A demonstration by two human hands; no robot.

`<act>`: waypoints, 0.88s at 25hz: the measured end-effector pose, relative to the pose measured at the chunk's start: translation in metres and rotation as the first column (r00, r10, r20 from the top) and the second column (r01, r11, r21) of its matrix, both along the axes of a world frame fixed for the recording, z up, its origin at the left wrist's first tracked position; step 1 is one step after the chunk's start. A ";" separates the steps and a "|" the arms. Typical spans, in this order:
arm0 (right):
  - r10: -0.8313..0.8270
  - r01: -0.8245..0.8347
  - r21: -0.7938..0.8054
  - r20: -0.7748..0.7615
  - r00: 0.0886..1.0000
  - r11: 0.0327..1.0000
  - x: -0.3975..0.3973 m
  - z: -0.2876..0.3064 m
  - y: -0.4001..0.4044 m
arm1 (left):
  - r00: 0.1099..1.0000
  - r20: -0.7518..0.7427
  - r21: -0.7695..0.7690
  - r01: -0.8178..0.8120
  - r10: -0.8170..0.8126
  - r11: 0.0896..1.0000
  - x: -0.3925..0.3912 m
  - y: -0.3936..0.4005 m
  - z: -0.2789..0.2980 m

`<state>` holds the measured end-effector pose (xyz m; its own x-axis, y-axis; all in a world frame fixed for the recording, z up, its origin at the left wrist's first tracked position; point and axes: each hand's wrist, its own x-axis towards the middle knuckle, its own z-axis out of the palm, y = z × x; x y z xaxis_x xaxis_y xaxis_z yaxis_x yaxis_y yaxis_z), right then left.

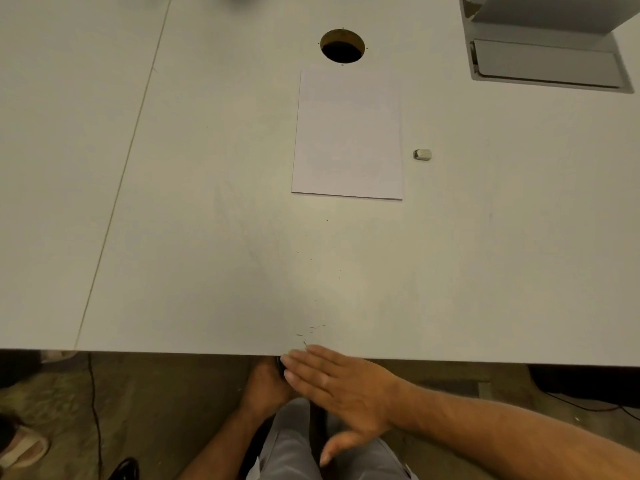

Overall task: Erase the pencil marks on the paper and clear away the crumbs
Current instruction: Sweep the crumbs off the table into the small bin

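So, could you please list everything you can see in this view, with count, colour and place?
paper: one, white, flat at table centre
eraser: one, grey-white, right of paper, apart from it
crumbs: scattered, dark, near front table edge
table: one, white
cable hole: one, round, beyond the paper
flap box: one, grey, far right, lid raised
right hand: flat, fingers straight, at table edge
left hand: below table edge, under the right; fingers hidden
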<state>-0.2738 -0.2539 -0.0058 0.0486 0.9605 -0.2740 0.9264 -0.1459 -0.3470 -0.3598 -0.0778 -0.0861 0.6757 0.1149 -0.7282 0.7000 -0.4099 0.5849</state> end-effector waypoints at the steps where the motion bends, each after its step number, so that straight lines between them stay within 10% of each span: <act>1: 0.005 -0.005 0.026 -0.016 1.000 1.000 0.000 0.003 -0.001 | 1.000 0.009 -0.011 -0.012 0.012 1.000 -0.002 -0.001 0.000; 7: -0.435 0.435 0.018 0.069 0.898 0.900 0.039 0.003 0.007 | 0.976 0.172 -0.109 -0.113 0.130 0.988 -0.008 -0.001 0.000; 16: -0.068 0.069 -0.056 0.016 0.998 0.996 -0.020 -0.002 0.001 | 0.990 0.118 -0.127 -0.058 0.073 0.990 -0.009 0.003 0.000; 22: -0.329 0.328 0.047 0.032 0.944 0.944 0.019 -0.001 0.009 | 0.968 0.198 -0.162 -0.120 0.151 0.980 -0.011 0.003 0.002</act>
<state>-0.2553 -0.2446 -0.0065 0.3731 0.8997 -0.2267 0.8424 -0.4309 -0.3235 -0.3703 -0.0751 -0.0843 0.7999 0.1183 -0.5884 0.5990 -0.2180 0.7705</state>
